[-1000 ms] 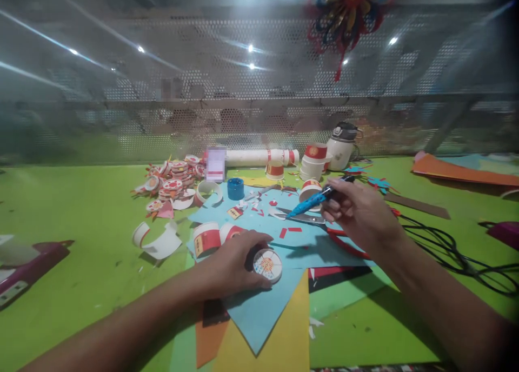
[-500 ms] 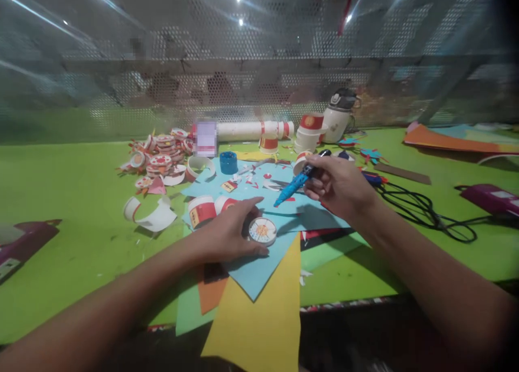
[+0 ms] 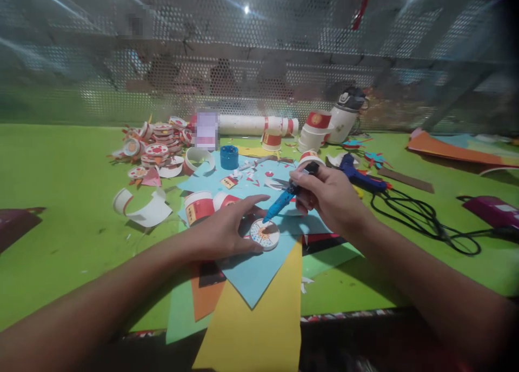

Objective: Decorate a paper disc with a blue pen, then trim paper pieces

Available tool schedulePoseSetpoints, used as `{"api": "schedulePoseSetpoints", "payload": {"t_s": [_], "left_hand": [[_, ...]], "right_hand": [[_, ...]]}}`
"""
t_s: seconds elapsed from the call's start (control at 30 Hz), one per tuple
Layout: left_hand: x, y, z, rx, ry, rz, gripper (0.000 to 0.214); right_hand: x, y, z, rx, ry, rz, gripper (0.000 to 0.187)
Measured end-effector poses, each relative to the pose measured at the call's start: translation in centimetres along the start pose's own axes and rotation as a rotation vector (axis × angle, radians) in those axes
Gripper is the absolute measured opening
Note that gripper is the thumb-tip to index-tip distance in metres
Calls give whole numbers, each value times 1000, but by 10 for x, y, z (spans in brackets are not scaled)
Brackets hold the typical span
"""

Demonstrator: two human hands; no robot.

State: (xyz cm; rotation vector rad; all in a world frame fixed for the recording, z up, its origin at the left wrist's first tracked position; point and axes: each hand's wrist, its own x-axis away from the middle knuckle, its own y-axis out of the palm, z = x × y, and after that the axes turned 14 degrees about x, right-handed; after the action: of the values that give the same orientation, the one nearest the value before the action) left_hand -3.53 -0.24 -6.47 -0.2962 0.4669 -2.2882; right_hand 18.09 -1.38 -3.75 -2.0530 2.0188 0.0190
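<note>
The containers are mostly red-and-white paper cups: a nested stack (image 3: 313, 130), whose insides do not show, rises next to a white bottle (image 3: 341, 122) with a dark lid, its contents hidden. An upside-down cup (image 3: 271, 141) sits before a long white tube (image 3: 247, 125), and whatever the blue round tub (image 3: 229, 158) holds cannot be made out. The white disc (image 3: 264, 233) with its orange and blue pattern is above the point of the blue paper sheet (image 3: 252, 285), at the left hand (image 3: 231, 231), whose thumb and fingers clasp its side. The right hand (image 3: 326, 196), apart from the left, is clamped on a blue marker (image 3: 280, 203), tip down at the disc; whether it touches cannot be told. Around them lie paper scraps, a yellow sheet (image 3: 259, 329) and scissors (image 3: 279, 183) partly blocked by the right hand; past that hand are a dark blue glue gun (image 3: 359, 176) and looped black cable (image 3: 430, 226). By count: two cups (image 3: 199, 207) beside the left hand, two curled cup strips (image 3: 148, 212), two blue cut-outs (image 3: 376, 159), one marker, and a heap of decorated discs (image 3: 158, 145) too jumbled to number
</note>
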Motion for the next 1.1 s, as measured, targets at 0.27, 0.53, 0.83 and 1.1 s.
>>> {"api": "schedulePoseSetpoints", "payload": {"t_s": [0.27, 0.53, 0.83, 1.1], "left_hand": [[0, 0, 2, 4, -22, 4, 88], [-3, 3, 0, 21, -25, 33, 88], [-2, 3, 2, -21, -14, 31, 86], [-3, 4, 4, -24, -14, 36, 86]], "right_hand": [[21, 1, 6, 183, -201, 95, 11], [35, 7, 10, 481, -378, 287, 10], [36, 13, 7, 589, -488, 250, 8], [35, 14, 9, 588, -475, 219, 7]]}}
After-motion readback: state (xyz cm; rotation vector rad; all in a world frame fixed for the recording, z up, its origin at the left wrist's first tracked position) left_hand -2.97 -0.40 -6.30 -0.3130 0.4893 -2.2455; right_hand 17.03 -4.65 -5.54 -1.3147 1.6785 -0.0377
